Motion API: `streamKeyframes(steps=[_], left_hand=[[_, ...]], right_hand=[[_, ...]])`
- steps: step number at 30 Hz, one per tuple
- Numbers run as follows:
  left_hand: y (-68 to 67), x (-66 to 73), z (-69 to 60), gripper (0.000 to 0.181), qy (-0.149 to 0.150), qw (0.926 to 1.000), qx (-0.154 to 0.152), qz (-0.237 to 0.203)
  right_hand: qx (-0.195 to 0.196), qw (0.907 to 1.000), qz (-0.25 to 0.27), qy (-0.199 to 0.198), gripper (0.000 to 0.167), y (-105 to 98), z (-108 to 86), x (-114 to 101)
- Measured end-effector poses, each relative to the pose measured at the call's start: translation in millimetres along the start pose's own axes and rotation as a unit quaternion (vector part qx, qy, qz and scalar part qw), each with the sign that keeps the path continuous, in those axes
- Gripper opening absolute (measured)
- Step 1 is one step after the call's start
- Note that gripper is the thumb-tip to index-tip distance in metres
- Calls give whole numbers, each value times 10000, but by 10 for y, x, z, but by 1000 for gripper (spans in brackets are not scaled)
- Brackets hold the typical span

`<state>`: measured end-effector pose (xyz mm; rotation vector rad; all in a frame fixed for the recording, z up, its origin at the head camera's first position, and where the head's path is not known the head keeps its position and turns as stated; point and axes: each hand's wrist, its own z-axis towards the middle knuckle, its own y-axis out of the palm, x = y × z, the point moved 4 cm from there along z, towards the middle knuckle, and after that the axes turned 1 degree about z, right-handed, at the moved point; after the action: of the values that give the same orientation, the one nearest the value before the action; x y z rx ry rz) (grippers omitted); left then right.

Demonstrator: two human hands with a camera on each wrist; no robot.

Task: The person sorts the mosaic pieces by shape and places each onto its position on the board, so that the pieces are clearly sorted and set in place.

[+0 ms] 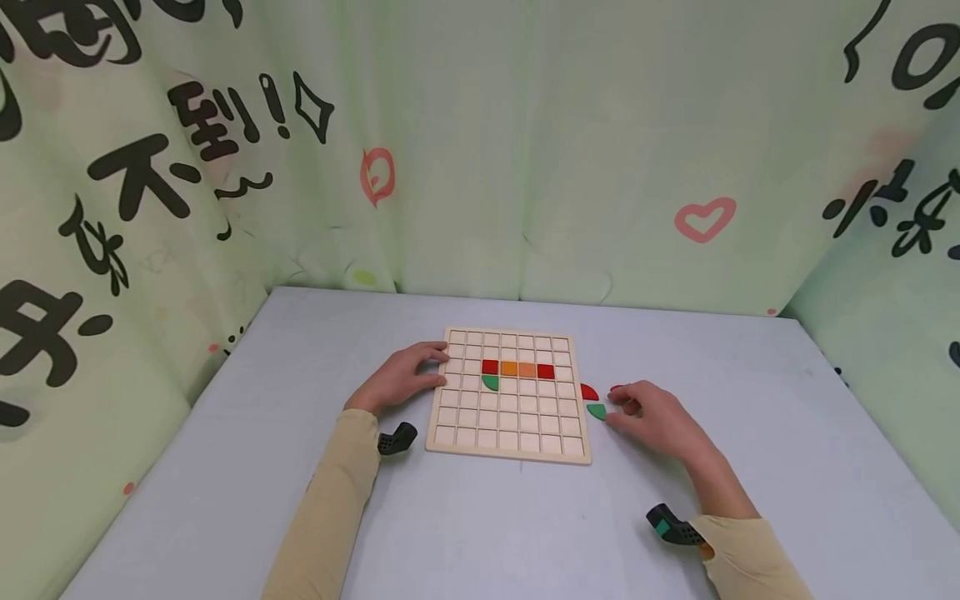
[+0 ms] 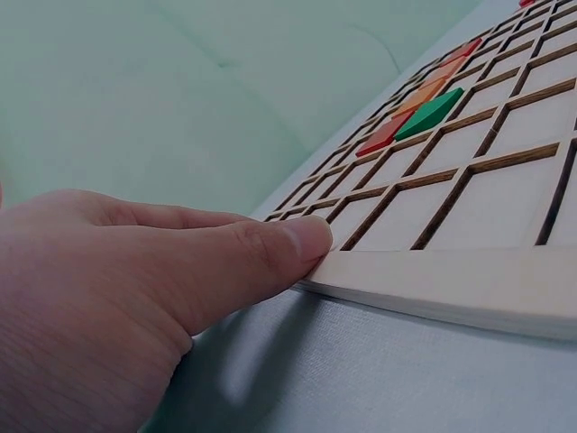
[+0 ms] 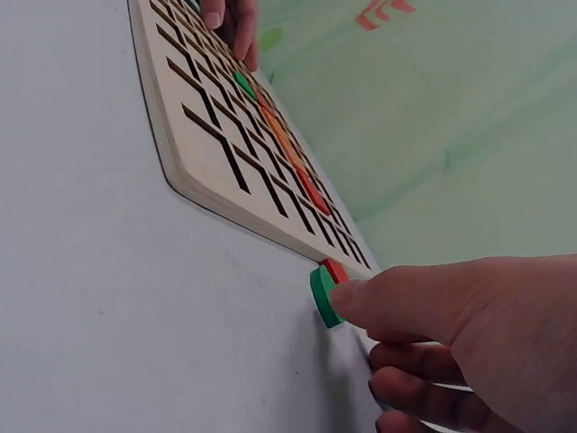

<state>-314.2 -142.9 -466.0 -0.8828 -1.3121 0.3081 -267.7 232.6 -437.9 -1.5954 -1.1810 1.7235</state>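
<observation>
A wooden grid board (image 1: 508,457) lies flat on the table. In its cells sit two red squares with two orange squares (image 1: 517,368) between them, and a green quarter-circle piece (image 1: 491,382) below the left red one. My left hand (image 1: 401,379) rests on the board's left rim, fingers fairly straight. Beside the board's right edge, my right hand (image 1: 652,417) pinches another green quarter-circle piece (image 3: 323,296); the thumb covers part of it and the opposing fingertip is hidden in the right wrist view. A red quarter-circle piece (image 1: 589,392) lies near it, and another red piece (image 1: 617,387) is partly behind the fingers.
The white table (image 1: 525,533) extends around the board. A pale green curtain (image 1: 525,167) with black writing and red drawings encloses the back and sides. Black wrist devices (image 1: 397,438) sit on both forearms.
</observation>
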Motion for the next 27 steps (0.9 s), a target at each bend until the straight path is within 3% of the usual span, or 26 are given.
streamKeyframes(steps=[13, 27], left_hand=[[-5, -5, 11, 43, -63, 10000, -27, 39], [11, -12, 9, 43, -135, 9999, 12, 4]], right_hand=[[112, 9996, -183, -204, 33, 79, 123, -41], [26, 9981, -597, -114, 28, -29, 48, 1]])
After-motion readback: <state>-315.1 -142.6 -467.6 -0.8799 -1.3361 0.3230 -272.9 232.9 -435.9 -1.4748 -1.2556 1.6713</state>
